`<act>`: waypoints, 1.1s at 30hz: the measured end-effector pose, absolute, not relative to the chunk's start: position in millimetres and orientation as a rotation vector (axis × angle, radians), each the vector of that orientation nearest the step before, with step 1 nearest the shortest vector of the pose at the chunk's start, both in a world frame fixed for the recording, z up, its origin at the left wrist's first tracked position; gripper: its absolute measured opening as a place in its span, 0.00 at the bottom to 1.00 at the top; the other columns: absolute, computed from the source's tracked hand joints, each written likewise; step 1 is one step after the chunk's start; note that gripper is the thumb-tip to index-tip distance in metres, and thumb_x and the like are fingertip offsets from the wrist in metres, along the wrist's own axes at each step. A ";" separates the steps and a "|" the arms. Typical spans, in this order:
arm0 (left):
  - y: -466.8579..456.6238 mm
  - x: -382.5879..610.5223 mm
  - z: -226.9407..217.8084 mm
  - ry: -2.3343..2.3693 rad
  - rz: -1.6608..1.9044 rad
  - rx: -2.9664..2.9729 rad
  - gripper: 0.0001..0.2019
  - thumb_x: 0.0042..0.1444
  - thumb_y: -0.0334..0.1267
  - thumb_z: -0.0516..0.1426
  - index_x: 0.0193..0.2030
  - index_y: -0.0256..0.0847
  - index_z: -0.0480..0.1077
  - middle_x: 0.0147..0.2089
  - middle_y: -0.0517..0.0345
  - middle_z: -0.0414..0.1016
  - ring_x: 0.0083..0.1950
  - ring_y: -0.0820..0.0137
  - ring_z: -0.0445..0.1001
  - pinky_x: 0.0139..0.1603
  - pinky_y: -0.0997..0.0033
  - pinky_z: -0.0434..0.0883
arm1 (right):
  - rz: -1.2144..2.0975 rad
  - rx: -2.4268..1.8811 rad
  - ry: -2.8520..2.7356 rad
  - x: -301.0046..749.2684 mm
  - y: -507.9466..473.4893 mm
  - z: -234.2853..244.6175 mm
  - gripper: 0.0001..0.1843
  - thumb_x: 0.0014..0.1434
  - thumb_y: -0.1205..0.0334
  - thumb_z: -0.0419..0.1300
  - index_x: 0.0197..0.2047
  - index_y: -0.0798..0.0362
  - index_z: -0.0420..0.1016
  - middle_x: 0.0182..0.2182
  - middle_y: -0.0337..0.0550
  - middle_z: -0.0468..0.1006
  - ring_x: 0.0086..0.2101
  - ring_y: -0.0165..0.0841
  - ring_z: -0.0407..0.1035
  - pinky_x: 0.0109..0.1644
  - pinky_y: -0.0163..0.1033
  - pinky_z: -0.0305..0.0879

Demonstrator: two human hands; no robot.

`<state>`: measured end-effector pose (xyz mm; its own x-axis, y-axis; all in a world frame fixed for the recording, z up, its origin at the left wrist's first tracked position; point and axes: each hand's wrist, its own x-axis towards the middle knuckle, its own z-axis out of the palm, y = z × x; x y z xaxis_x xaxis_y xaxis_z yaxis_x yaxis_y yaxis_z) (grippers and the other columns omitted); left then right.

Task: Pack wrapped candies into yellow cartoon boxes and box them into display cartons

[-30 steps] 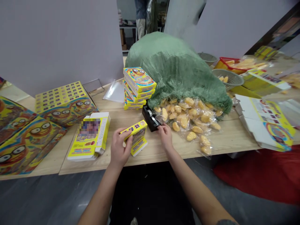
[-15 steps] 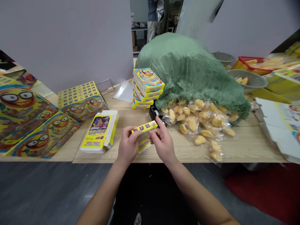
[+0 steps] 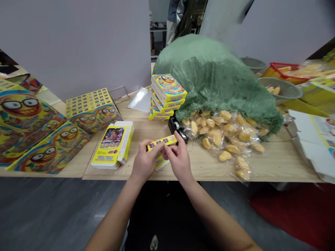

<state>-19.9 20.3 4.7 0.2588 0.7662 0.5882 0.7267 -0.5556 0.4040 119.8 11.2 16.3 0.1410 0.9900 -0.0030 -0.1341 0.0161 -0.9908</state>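
Well, a long wooden desk (image 3: 204,170) runs across in front of me, with a grey floor (image 3: 52,209) below it and a red cloth (image 3: 293,212) lying on the floor to my right. Beyond a gap in the pale partition (image 3: 78,45), a person (image 3: 174,17) stands far off. A big green mesh sack (image 3: 217,80) sits on the desk, with bagged yellow pieces (image 3: 225,136) spilling from its mouth. Past it are a grey basket (image 3: 280,89) and a red tray (image 3: 285,69) of yellow sticks, and an opened white carton (image 3: 311,143) lies at the right edge. To my left lie large flat printed cartons (image 3: 28,129) with cartoon faces wearing glasses, and a pile of printed sheets (image 3: 91,108) next to them. A stack of yellow boxes (image 3: 167,97) stands ahead of me, beside a black tape dispenser (image 3: 174,127). A flattened yellow box (image 3: 112,144) lies just left of my hands. My left hand (image 3: 145,164) and right hand (image 3: 179,158) are together, both gripping a small yellow box (image 3: 162,142) above the desk, just in front of the dispenser.
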 end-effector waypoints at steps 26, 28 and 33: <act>7.2 57.3 -31.0 1.074 0.770 2.553 0.12 0.63 0.38 0.52 0.51 0.40 0.68 0.48 0.48 0.75 0.50 0.60 0.74 0.50 0.57 0.73 | -0.270 -2.235 -1.221 325.8 -55.9 -49.5 0.31 0.56 0.47 0.59 0.59 0.55 0.67 0.58 0.65 0.63 0.57 0.57 0.56 0.56 0.66 0.56; 4.2 117.1 -27.4 0.864 0.713 2.569 0.11 0.63 0.34 0.52 0.50 0.40 0.69 0.48 0.50 0.76 0.49 0.64 0.75 0.50 0.63 0.74 | -0.215 -2.358 -1.228 351.4 -60.3 -63.5 0.35 0.55 0.47 0.60 0.62 0.55 0.63 0.59 0.66 0.62 0.57 0.59 0.57 0.53 0.66 0.59; 10.6 234.7 -40.0 0.766 0.587 2.799 0.19 0.64 0.28 0.44 0.59 0.27 0.62 0.60 0.34 0.68 0.61 0.56 0.69 0.60 0.59 0.68 | -0.143 -2.173 -1.255 382.4 -72.1 -91.3 0.23 0.61 0.59 0.48 0.56 0.57 0.70 0.53 0.61 0.71 0.54 0.48 0.65 0.56 0.58 0.61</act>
<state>234.7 10.6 -40.0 0.7894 0.5207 0.3251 0.4494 -0.8510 0.2719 382.4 -72.1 -91.3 0.5428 0.7477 0.3826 0.8147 -0.3579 -0.4563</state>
